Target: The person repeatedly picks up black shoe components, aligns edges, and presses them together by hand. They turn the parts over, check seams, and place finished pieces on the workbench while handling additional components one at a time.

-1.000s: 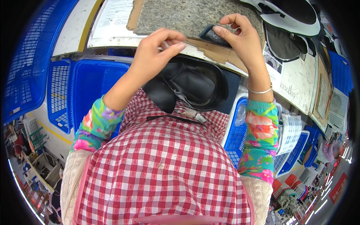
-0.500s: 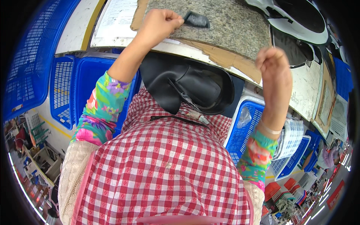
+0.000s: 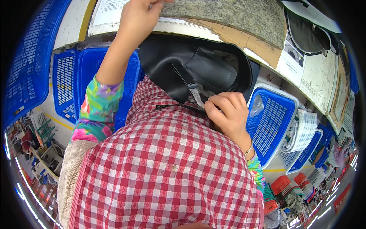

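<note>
My left hand (image 3: 138,19) is up over the table's near edge, beside a speckled grey slab (image 3: 228,13). Its thumb and fingers are drawn together, but the picture's top edge cuts off the tips and anything in them. Lower down, my right hand (image 3: 228,112) is closed over my lap, its curled fingers hiding what they grip. By its fingertips lies a crumpled grey strip (image 3: 196,95), along the edge of a glossy black leather-like piece (image 3: 164,65). That piece has a rounded, stitched panel and spreads between the table and my checked apron (image 3: 164,160).
White-and-black moulded parts (image 3: 310,32) lie on the table at the far right, near printed sheets. Torn cardboard (image 3: 244,40) sits under the slab. Blue crates (image 3: 272,118) stand below on both sides, one with a checked cloth (image 3: 301,129) beside it.
My right hand has come down from the table's right side to my lap and closed there. My left hand has shifted up and left; the small dark piece it pinched is out of sight.
</note>
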{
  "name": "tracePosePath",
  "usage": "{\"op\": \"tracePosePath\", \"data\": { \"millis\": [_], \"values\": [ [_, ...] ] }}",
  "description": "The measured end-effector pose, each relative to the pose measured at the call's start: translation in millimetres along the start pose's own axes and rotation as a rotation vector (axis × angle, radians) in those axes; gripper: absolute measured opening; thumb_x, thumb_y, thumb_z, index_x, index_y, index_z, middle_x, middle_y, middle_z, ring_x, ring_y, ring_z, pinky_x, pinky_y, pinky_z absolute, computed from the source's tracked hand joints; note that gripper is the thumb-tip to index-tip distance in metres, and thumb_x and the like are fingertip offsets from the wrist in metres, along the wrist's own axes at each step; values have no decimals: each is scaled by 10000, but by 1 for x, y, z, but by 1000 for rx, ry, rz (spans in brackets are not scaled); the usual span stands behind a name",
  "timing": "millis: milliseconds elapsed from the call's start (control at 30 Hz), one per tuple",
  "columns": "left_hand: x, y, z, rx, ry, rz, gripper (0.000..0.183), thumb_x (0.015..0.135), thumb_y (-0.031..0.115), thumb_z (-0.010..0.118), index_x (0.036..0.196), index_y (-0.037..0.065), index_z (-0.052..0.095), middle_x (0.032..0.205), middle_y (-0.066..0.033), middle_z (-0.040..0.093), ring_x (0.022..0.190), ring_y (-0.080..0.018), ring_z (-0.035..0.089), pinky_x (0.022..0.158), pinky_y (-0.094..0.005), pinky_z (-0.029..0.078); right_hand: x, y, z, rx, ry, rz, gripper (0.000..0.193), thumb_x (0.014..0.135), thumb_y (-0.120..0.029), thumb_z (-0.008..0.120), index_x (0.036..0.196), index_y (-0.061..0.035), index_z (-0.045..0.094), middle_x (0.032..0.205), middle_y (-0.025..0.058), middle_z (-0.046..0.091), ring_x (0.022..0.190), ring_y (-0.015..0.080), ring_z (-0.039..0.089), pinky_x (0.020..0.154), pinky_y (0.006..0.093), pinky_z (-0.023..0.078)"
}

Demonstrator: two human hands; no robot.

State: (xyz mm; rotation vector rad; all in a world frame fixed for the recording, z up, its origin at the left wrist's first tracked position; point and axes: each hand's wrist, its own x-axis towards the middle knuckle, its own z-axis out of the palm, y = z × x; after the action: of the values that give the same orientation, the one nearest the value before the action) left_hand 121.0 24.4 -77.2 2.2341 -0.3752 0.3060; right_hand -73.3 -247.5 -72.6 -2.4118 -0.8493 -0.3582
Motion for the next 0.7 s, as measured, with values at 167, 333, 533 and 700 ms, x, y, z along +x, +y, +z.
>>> {"op": "tracePosePath", "data": {
  "millis": [167,333,533,700],
  "values": [
    [-49,41,-18,-352,-633,212,102,917,15,731,1016,9,754,1033,-79,731,1012,-215,697,866,-334,564,4,1,-6,-44,21,-81,227,687,-138,750,880,-184,641,926,-18,641,878,181,631,762,341,479],
    [-63,44,-11,-428,-864,332,136,875,104,791,982,24,766,1002,-84,737,960,-266,694,792,-376,572,6,-1,-7,-46,11,-101,223,695,-131,755,874,-179,631,934,-17,641,878,186,629,762,346,477],
    [-54,36,-3,-381,-935,463,155,847,128,805,950,21,759,962,-85,721,914,-277,694,757,-385,572,5,-1,-7,-5,-27,-62,204,737,-131,749,891,-167,621,1028,1,693,905,197,651,794,360,484],
    [-45,39,0,-357,-1007,471,151,836,124,804,936,26,746,937,-86,707,865,-286,693,732,-389,568,8,1,-9,26,-83,-33,152,774,-143,729,884,-147,623,1119,18,747,939,205,682,811,363,494]
  ]
}}
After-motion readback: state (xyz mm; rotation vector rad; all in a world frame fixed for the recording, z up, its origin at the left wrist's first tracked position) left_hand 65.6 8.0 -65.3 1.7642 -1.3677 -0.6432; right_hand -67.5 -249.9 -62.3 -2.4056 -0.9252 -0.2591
